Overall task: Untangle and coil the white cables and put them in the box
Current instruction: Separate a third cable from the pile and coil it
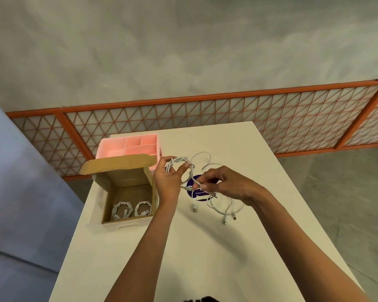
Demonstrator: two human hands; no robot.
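Note:
My left hand (167,180) holds up a white cable coil (179,163) above the white table (183,247), fingers and thumb curled round its loops. My right hand (225,185) pinches the free tail of that same cable (194,182) just right of the coil. An open cardboard box (127,188) stands at the left of the table, with two coiled white cables (131,209) lying inside near its front wall. More loose white cables (225,209) lie tangled on the table under and right of my right hand.
A pink divided organiser tray (129,147) stands behind the cardboard box. A purple round sticker (196,190) lies on the table beneath the cables. An orange lattice rail (205,118) runs beyond the table's far edge. A blue-grey surface (20,192) fills the left.

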